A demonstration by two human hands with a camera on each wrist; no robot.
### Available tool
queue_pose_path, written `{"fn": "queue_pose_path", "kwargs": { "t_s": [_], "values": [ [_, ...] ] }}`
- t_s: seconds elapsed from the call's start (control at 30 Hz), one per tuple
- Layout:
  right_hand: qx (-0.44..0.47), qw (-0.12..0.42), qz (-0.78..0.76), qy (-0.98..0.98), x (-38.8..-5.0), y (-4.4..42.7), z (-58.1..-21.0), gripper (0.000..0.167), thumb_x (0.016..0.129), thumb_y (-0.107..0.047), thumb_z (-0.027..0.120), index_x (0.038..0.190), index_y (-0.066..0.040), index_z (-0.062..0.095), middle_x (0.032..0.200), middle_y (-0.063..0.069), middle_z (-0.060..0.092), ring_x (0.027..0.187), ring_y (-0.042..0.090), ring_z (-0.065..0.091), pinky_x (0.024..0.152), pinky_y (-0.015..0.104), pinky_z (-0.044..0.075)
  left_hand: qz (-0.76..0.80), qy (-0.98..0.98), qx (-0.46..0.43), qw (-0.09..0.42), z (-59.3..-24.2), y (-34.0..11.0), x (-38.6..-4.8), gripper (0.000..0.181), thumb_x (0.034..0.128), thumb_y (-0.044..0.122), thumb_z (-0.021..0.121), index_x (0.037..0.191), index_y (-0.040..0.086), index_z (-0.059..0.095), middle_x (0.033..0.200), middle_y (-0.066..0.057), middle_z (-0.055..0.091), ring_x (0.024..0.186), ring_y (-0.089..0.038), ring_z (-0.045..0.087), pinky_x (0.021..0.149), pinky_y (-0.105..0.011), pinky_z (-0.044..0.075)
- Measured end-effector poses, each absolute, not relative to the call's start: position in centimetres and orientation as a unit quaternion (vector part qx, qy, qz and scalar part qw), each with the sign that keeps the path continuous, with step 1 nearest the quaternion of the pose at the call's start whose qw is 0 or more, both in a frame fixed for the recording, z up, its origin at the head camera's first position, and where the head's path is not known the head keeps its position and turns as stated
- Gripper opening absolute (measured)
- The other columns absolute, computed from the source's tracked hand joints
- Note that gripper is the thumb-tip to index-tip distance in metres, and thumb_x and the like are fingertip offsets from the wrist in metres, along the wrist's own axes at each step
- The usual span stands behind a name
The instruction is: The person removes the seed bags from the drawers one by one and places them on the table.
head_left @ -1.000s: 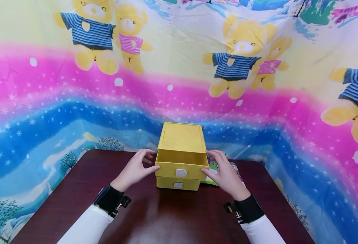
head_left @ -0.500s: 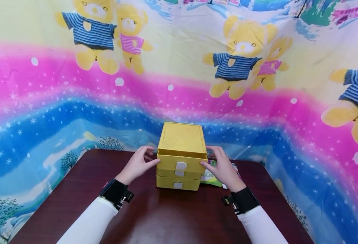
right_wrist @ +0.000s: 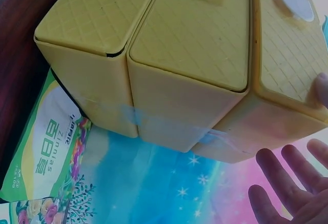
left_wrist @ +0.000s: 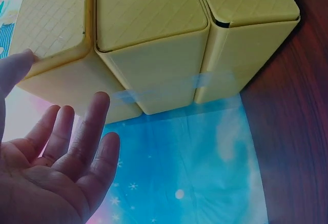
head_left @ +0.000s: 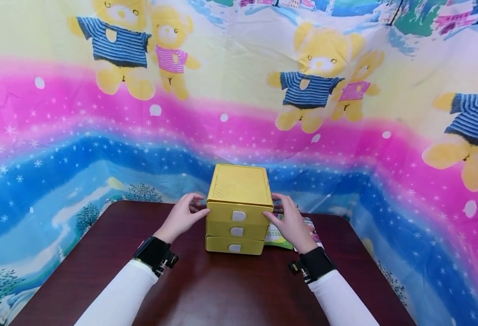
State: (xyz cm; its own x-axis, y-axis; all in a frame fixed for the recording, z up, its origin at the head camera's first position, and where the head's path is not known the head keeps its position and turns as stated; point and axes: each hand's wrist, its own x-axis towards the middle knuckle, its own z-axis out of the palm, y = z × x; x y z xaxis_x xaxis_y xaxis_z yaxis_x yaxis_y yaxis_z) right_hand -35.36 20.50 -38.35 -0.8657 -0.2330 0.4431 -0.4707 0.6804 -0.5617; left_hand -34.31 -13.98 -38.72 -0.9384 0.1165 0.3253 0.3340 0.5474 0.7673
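Observation:
A yellow three-drawer box stands on the table, its top drawer nearly flush with the frame and the two lower drawers in. The left hand touches the top drawer's front at its left edge with the thumb, its other fingers spread beside the box. At the right edge the thumb of the right hand rests on the same drawer front, fingers loosely bent alongside. Both wrist views show the thumb at the drawer front and the other fingers off the side walls.
A green and white packet printed with "Zinnias" lies right of the box, with a flower-printed packet by it. The dark wooden table reaches back to a patterned cloth with bears.
The top drawer, pulled out a second ago, has slid back into the box. Both hands have moved away from the wearer along with it, thumbs on its front.

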Motion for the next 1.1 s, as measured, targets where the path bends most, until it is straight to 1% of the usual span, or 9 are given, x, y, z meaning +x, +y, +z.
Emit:
{"fn": "queue_pose_path", "kwargs": {
  "t_s": [0.2, 0.4, 0.63, 0.7, 0.9, 1.0, 1.1],
  "values": [
    [0.193, 0.175, 0.345, -0.902, -35.9, 20.4, -38.5, 0.071, 0.096, -0.051, 0.065, 0.153, -0.015, 0.042, 0.142, 0.009, 0.049, 0.124, 0.033, 0.056, 0.095, 0.049, 0.053, -0.456, -0.874, -0.126, 0.115, -38.6, -14.1, -34.7, 0.049, 0.0953, 0.032, 0.073, 0.135, 0.008, 0.057, 0.124, -0.016, 0.058, 0.104, -0.028, 0.063, 0.088, -0.044, 0.054],
    [0.191, 0.177, 0.346, -0.901, -36.3, 20.2, -38.6, 0.068, 0.097, -0.047, 0.066, 0.152, -0.014, 0.042, 0.141, 0.010, 0.049, 0.121, 0.030, 0.056, 0.094, 0.049, 0.054, -0.454, -0.875, -0.120, 0.113, -38.5, -14.2, -35.0, 0.048, 0.0951, 0.032, 0.073, 0.134, 0.009, 0.058, 0.122, -0.012, 0.058, 0.104, -0.028, 0.063, 0.088, -0.044, 0.054],
    [0.186, 0.183, 0.343, -0.902, -36.3, 20.2, -38.5, 0.067, 0.097, -0.045, 0.066, 0.151, -0.013, 0.043, 0.140, 0.010, 0.050, 0.121, 0.028, 0.055, 0.095, 0.048, 0.053, -0.452, -0.876, -0.120, 0.117, -38.5, -14.1, -35.3, 0.047, 0.0949, 0.031, 0.074, 0.133, 0.009, 0.059, 0.121, -0.012, 0.058, 0.102, -0.028, 0.064, 0.087, -0.044, 0.055],
    [0.186, 0.186, 0.346, -0.901, -36.4, 20.1, -38.6, 0.066, 0.097, -0.044, 0.067, 0.151, -0.013, 0.044, 0.140, 0.011, 0.050, 0.120, 0.028, 0.055, 0.096, 0.049, 0.053, -0.452, -0.877, -0.119, 0.116, -38.5, -14.1, -35.4, 0.046, 0.0949, 0.031, 0.074, 0.133, 0.009, 0.059, 0.121, -0.013, 0.058, 0.103, -0.028, 0.064, 0.087, -0.044, 0.055],
    [0.180, 0.189, 0.347, -0.901, -36.5, 20.1, -39.1, 0.063, 0.098, -0.045, 0.065, 0.150, -0.017, 0.044, 0.140, 0.010, 0.050, 0.123, 0.029, 0.054, 0.098, 0.048, 0.051, -0.454, -0.875, -0.120, 0.116, -38.5, -13.9, -35.2, 0.048, 0.0953, 0.029, 0.074, 0.135, 0.006, 0.058, 0.120, -0.013, 0.059, 0.104, -0.030, 0.063, 0.089, -0.046, 0.054],
    [0.176, 0.204, 0.340, -0.901, -36.4, 20.0, -39.3, 0.063, 0.098, -0.047, 0.064, 0.151, -0.018, 0.044, 0.143, 0.009, 0.048, 0.126, 0.029, 0.052, 0.099, 0.047, 0.050, -0.456, -0.873, -0.123, 0.120, -38.5, -13.8, -35.1, 0.047, 0.0956, 0.027, 0.073, 0.134, 0.006, 0.059, 0.118, -0.012, 0.058, 0.104, -0.030, 0.064, 0.090, -0.045, 0.054],
    [0.175, 0.241, 0.326, -0.897, -36.2, 19.7, -39.5, 0.062, 0.098, -0.042, 0.066, 0.149, -0.015, 0.045, 0.145, 0.011, 0.045, 0.130, 0.029, 0.050, 0.103, 0.046, 0.049, -0.455, -0.872, -0.129, 0.126, -38.3, -13.4, -34.9, 0.044, 0.0960, 0.024, 0.073, 0.133, 0.006, 0.059, 0.116, -0.012, 0.058, 0.103, -0.030, 0.065, 0.090, -0.045, 0.055]
  ]
}}
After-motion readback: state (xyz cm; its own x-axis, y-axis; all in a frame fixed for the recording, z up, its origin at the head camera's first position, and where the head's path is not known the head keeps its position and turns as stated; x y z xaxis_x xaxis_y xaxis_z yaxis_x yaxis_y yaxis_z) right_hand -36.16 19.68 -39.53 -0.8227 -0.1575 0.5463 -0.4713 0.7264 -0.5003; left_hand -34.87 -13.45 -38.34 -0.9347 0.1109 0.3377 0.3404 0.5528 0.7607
